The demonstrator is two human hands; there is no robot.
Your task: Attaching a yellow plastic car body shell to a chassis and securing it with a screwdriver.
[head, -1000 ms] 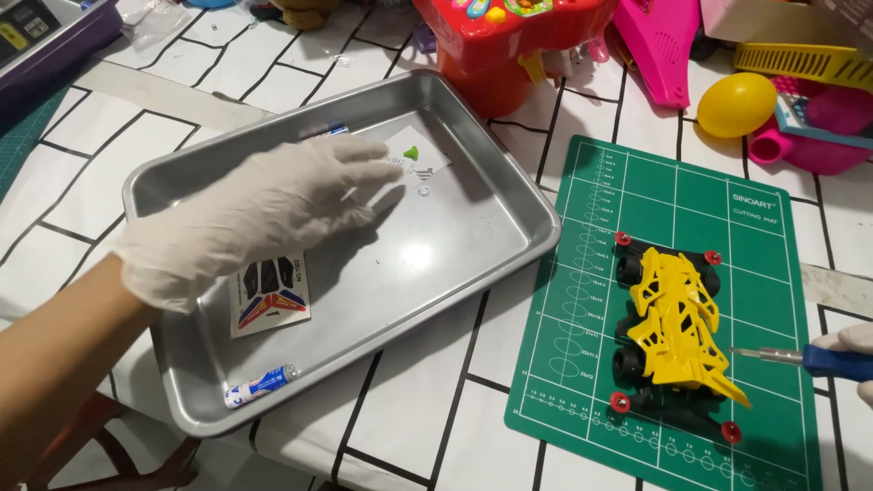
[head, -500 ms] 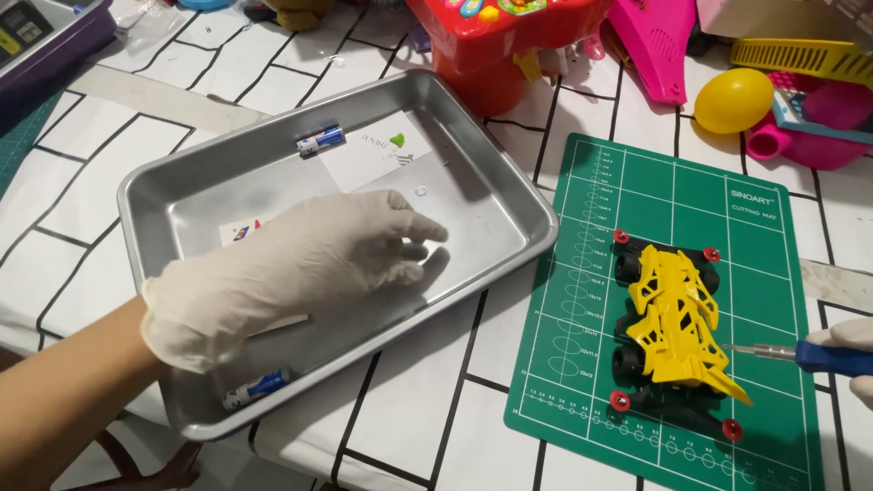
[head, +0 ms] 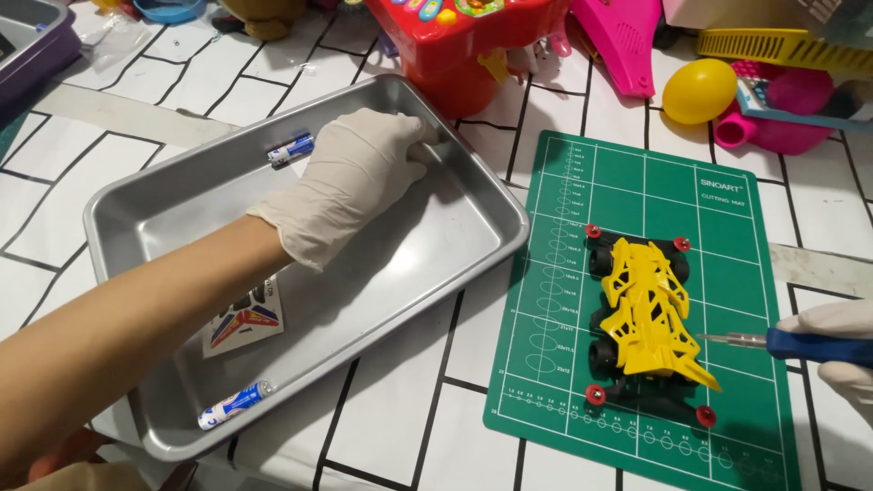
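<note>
My left hand (head: pixel 350 182), in a white glove, reaches into a metal tray (head: pixel 473 195), its fingers curled down at the tray's far corner; what lies under them is hidden. A blue and silver battery (head: pixel 291 149) lies just left of that hand. A second battery (head: pixel 233 405) rests at the tray's near edge, and a sticker sheet (head: pixel 244 316) lies beside my forearm. My right hand (head: pixel 841 350), also gloved, holds a blue-handled screwdriver (head: pixel 782 344) whose tip points at a yellow and black toy car (head: pixel 647 314) on a green cutting mat (head: pixel 709 209).
Bright plastic toys crowd the back: a red toy (head: pixel 468 41), a pink piece (head: pixel 627 41), a yellow egg (head: pixel 698 89) and a yellow comb-like part (head: pixel 782 45). A purple box (head: pixel 36 50) stands at the far left. The cloth is white with black lines.
My left hand has moved from the middle of the tray up to its far corner. The sticker sheet it covered now shows. The right hand, screwdriver and car have stayed put.
</note>
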